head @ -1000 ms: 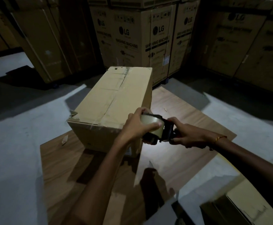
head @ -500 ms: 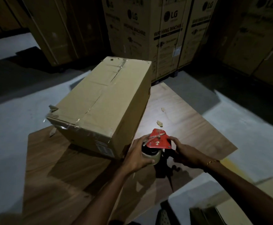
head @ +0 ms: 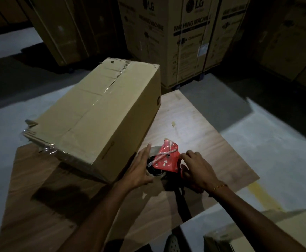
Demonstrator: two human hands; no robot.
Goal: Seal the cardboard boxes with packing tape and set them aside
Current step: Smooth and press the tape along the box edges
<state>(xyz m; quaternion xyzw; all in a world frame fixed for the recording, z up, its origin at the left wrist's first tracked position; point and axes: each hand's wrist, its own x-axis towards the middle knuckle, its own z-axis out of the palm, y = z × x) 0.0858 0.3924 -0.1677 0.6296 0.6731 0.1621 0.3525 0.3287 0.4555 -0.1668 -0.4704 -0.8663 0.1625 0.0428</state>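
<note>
We see both forearms bare to the frame's lower edge, with no sleeve reaching either wrist. On the right wrist sits a thin gold-coloured chain bracelet [head: 220, 186], our only visible ornament. The left hand [head: 139, 171] and right hand [head: 197, 170] wear no gloves. At the bottom edge, a dark perforated clog-style shoe [head: 171, 242] shows.

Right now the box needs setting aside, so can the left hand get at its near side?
Probably yes. The left hand rests by the tape dispenser, right beside the cardboard box; nothing lies between them, though it must let go of the tape roll first.
</note>
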